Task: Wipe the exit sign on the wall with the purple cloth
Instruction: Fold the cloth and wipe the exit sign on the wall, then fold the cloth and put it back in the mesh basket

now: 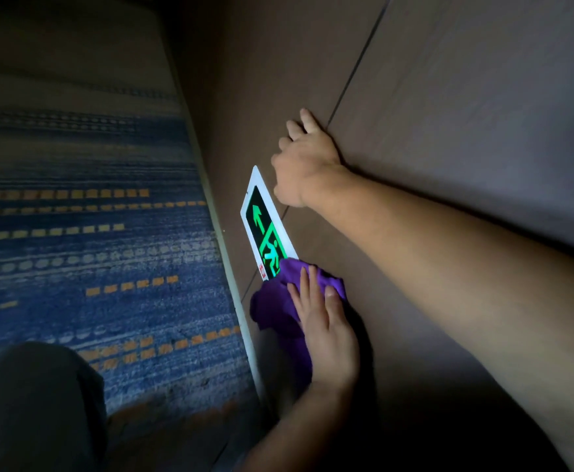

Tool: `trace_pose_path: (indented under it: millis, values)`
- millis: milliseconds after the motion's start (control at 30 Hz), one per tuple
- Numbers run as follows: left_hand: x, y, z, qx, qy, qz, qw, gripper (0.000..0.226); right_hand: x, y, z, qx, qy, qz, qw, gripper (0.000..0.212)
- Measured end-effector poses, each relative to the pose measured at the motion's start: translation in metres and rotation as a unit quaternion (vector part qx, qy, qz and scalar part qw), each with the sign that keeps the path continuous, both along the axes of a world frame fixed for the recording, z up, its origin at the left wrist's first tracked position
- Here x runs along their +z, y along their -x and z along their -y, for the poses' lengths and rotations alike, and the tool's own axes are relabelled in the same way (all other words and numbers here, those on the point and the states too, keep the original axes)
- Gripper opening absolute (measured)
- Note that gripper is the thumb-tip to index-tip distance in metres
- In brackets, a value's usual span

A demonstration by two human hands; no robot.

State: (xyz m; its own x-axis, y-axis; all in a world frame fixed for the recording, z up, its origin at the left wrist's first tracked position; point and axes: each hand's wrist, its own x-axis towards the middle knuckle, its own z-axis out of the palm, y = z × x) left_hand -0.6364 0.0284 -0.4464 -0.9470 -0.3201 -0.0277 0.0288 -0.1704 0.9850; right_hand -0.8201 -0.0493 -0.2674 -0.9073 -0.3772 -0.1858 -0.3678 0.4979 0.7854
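The exit sign (262,222) is a white-framed plate low on the brown wall, glowing green with an arrow and a running figure. A purple cloth (272,306) covers the sign's near end and the wall beside it. My left hand (330,335) comes in from the bottom and presses the cloth flat against the wall, fingers stretched out over it. My right hand (307,165) rests on the wall just above the sign's far end, fingers spread and holding nothing. The part of the sign under the cloth is hidden.
A blue carpet (91,250) with orange dashes runs along the left, meeting the wall at a pale skirting strip (226,257). My knee in dark trousers (33,403) is at the bottom left. A dark seam (357,68) divides the wall panels. The light is dim.
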Motion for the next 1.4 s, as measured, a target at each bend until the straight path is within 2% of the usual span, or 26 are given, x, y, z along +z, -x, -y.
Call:
trace_pose_path:
  millis: [67,133,233,367,433,533,600,667,767,833,933,967,1033,1167,1267,1300,1333,1400]
  values:
    - [0.008,0.029,0.013,-0.012,0.003,0.003,1.000,0.053,0.005,-0.004,-0.001,0.007,0.024,-0.020,0.999,0.059]
    - [0.018,0.061,0.031,-0.015,-0.016,0.030,0.999,0.050,0.003,-0.008,-0.003,0.007,0.050,-0.004,0.999,0.057]
    - [0.025,0.102,0.047,-0.002,0.009,0.063,0.998,0.049,0.007,-0.011,0.000,0.000,0.073,0.009,0.997,0.053]
    - [0.031,0.133,0.061,0.035,0.046,0.046,0.997,0.047,0.010,-0.012,0.002,-0.009,0.079,0.036,0.996,0.051]
    - [0.036,0.151,0.073,0.038,0.061,0.046,0.996,0.042,0.017,-0.013,0.003,-0.013,0.136,0.051,0.989,0.049]
    - [0.048,0.179,0.097,0.015,0.132,0.074,0.988,0.035,0.019,-0.012,0.002,0.015,0.249,0.042,0.968,0.038]
    - [0.054,0.193,0.116,-0.003,0.159,0.103,0.982,0.031,0.020,-0.013,0.001,0.023,0.280,0.039,0.959,0.033]
    - [0.058,0.202,0.139,0.004,0.105,0.136,0.985,0.031,0.019,-0.015,0.000,0.020,0.293,0.062,0.954,0.029]
    - [0.068,0.202,0.177,0.028,-0.126,0.156,0.979,0.025,0.023,-0.013,0.000,-0.007,0.388,0.081,0.918,0.025]
    - [0.081,0.194,0.197,0.027,-0.226,0.141,0.963,0.017,0.026,-0.011,0.003,-0.035,0.472,0.080,0.877,0.030]
    - [0.109,0.179,0.223,0.002,-0.285,0.105,0.953,0.022,0.025,-0.005,0.007,-0.112,0.581,0.144,0.793,0.032]
    - [0.120,0.173,0.231,-0.007,-0.291,0.092,0.952,0.025,0.021,-0.005,0.006,-0.151,0.624,0.181,0.745,0.030]
    - [0.136,0.162,0.248,-0.013,-0.301,0.075,0.951,0.027,0.010,-0.011,0.005,-0.233,0.703,0.252,0.623,0.027]
    - [0.145,0.139,0.277,-0.059,-0.343,0.051,0.936,0.039,-0.025,-0.027,0.006,-0.302,0.777,0.301,0.464,0.041]
    - [0.139,0.131,0.294,-0.088,-0.362,0.036,0.927,0.064,-0.054,-0.041,0.026,-0.288,0.850,0.360,0.256,0.049]
    - [0.135,0.130,0.299,-0.095,-0.357,0.035,0.929,0.074,-0.063,-0.046,0.035,-0.277,0.862,0.368,0.211,0.052]
    - [0.131,0.132,0.305,-0.111,-0.352,0.031,0.929,0.084,-0.070,-0.049,0.042,-0.267,0.872,0.363,0.190,0.053]
    - [0.120,0.132,0.314,-0.156,-0.329,0.020,0.931,0.095,-0.080,-0.056,0.052,-0.252,0.888,0.343,0.175,0.049]
